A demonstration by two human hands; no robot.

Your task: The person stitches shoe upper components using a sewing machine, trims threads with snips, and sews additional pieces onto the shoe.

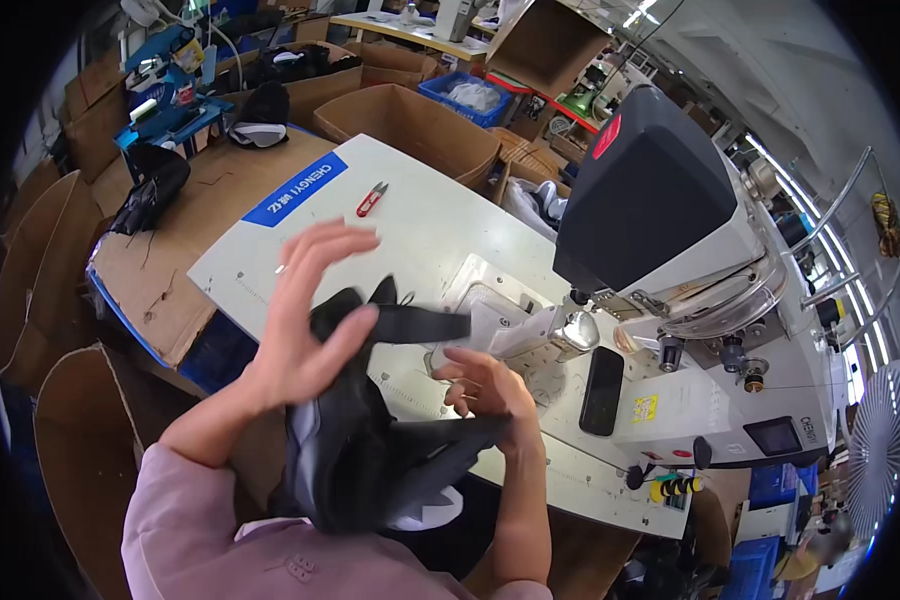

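A black sewn piece (355, 440) with strap-like flaps and a grey-white edge hangs in front of my body, smeared by motion; its exact kind cannot be made out. My left hand (305, 330) is at its upper left, fingers spread and the thumb against the black material. To the right, my right hand (490, 390) has its fingers apart and loosely bent, with nothing visible between them. One black flap reaches across to the right wrist. Beyond the hands is the white table (410, 215) of an industrial sewing machine (650, 210).
Red-handled thread snips (370, 203) lie on the table's far part. A black phone (602, 392) rests beside the machine base. Cardboard boxes (410, 130) stand behind and at left. More black pieces (152, 185) lie on cardboard at far left. A blue crate (465, 98) stands farther back.
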